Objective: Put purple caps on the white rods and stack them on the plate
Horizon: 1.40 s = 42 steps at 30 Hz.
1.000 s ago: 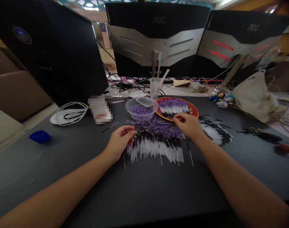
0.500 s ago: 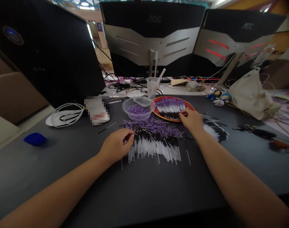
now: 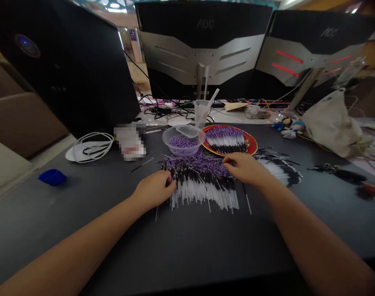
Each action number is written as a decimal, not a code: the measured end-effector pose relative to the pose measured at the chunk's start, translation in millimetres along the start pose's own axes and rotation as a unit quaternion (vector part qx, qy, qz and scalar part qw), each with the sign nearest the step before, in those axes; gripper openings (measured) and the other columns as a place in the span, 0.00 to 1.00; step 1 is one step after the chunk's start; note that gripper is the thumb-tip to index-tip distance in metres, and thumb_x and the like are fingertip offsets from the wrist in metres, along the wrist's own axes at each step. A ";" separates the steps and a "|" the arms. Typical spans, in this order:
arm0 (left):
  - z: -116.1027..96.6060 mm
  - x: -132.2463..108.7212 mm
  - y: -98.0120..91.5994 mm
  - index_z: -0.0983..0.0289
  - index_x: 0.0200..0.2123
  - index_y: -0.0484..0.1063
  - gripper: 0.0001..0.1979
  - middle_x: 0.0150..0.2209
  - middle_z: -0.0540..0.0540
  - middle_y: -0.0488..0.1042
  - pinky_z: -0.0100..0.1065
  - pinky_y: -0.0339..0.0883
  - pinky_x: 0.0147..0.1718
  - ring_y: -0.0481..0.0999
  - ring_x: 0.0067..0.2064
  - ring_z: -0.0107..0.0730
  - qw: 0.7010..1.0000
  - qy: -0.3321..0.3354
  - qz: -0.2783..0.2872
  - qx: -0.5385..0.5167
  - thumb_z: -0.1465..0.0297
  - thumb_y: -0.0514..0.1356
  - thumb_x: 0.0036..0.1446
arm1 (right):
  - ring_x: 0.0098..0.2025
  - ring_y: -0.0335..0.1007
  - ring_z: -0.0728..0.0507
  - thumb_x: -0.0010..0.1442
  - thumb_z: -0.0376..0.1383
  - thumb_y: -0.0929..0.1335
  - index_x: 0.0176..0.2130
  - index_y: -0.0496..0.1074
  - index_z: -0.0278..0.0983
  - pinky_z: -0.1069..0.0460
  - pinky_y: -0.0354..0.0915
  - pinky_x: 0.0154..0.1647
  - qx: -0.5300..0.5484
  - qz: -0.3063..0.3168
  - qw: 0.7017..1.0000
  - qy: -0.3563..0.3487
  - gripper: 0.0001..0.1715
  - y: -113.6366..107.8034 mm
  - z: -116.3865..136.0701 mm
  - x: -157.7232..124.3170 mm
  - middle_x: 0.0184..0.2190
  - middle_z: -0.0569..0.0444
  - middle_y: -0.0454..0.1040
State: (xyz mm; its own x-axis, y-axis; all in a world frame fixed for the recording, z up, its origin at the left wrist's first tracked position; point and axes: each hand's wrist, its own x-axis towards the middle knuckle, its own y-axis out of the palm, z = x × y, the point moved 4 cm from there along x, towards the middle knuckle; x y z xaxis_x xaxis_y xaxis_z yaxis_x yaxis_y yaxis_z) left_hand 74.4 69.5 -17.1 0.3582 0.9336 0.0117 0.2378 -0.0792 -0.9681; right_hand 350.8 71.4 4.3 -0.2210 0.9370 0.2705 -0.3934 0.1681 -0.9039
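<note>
My left hand point(image 3: 155, 187) is at the left end of a row of thin white-and-black sticks point(image 3: 202, 193), thumb and fingers pinched together; what they hold is hidden. Over the right part of a heap of small purple pieces point(image 3: 202, 161) is my right hand point(image 3: 245, 167), its thumb and forefinger curled together, any item between them too small to make out. Just behind it, a red plate point(image 3: 251, 144) with a yellow rim carries sticks with purple ends, laid side by side. A clear plastic bowl point(image 3: 167, 142) left of the plate contains more purple pieces.
More white-and-black sticks point(image 3: 278, 168) lie to the right. A plastic cup point(image 3: 201, 113) with a straw stands behind the bowl. On the left are a blue cup-like object point(image 3: 52, 177), a coiled white cable point(image 3: 95, 148) and a black computer case point(image 3: 82, 74). Monitors point(image 3: 202, 49) stand behind.
My right hand has moved from the plate's right edge left and toward me, over the purple heap. My left hand stays at the left end of the stick row. The view has shifted slightly.
</note>
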 end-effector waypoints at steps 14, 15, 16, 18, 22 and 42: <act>6.3 4.0 6.0 0.62 0.24 0.66 0.10 0.23 0.49 0.70 0.29 0.50 0.23 0.65 0.25 0.28 0.995 -0.050 -0.023 -0.089 0.64 0.52 0.54 | 0.35 0.68 0.44 0.54 0.34 0.63 0.31 0.71 0.37 0.50 0.62 0.38 -0.062 0.034 0.997 0.026 0.07 17.3 -5.0 1.1 0.31 0.50 0.73; 6.4 4.2 6.3 0.62 0.25 0.66 0.10 0.23 0.48 0.69 0.29 0.50 0.23 0.65 0.24 0.27 0.994 -0.046 -0.028 -0.096 0.64 0.52 0.54 | 0.35 0.68 0.44 0.54 0.34 0.63 0.31 0.71 0.37 0.50 0.62 0.38 -0.060 0.027 0.997 0.027 0.07 16.7 -3.7 1.1 0.32 0.50 0.73; 6.6 4.5 6.4 0.62 0.25 0.65 0.10 0.23 0.48 0.69 0.29 0.50 0.23 0.64 0.24 0.27 0.993 -0.042 -0.035 -0.102 0.64 0.52 0.54 | 0.36 0.68 0.43 0.55 0.34 0.63 0.32 0.71 0.37 0.50 0.62 0.38 -0.055 0.020 0.998 0.023 0.07 16.1 -1.7 1.1 0.32 0.50 0.73; 6.9 5.3 6.6 0.62 0.27 0.65 0.09 0.24 0.48 0.68 0.29 0.51 0.24 0.64 0.25 0.27 0.992 -0.033 -0.048 -0.112 0.64 0.51 0.55 | 0.37 0.68 0.43 0.56 0.35 0.63 0.35 0.71 0.37 0.50 0.63 0.39 -0.040 0.009 0.999 0.001 0.08 15.8 4.6 0.8 0.34 0.49 0.72; 6.4 6.7 6.3 0.62 0.30 0.63 0.08 0.25 0.48 0.68 0.29 0.53 0.26 0.64 0.26 0.28 0.986 -0.011 -0.081 -0.142 0.66 0.50 0.57 | 0.39 0.69 0.43 0.57 0.35 0.63 0.36 0.71 0.37 0.49 0.63 0.41 -0.035 0.014 0.999 -0.033 0.09 18.8 17.4 -1.0 0.36 0.49 0.72; 5.1 7.7 13.1 0.63 0.38 0.66 0.08 0.26 0.48 0.70 0.28 0.60 0.26 0.66 0.25 0.24 0.947 0.029 -0.104 -0.303 0.66 0.54 0.56 | 0.42 0.70 0.41 0.61 0.37 0.61 0.45 0.72 0.41 0.49 0.64 0.38 -0.133 0.033 0.990 -0.029 0.15 29.8 18.4 3.2 0.41 0.51 0.73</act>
State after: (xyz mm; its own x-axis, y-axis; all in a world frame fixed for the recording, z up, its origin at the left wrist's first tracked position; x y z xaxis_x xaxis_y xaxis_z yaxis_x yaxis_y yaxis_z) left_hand 75.7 77.5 -31.0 0.2911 0.9316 0.2176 0.7769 -0.0974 -0.6220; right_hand 321.9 73.7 -15.7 -0.2929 0.9304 0.2205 -0.1302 0.1897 -0.9732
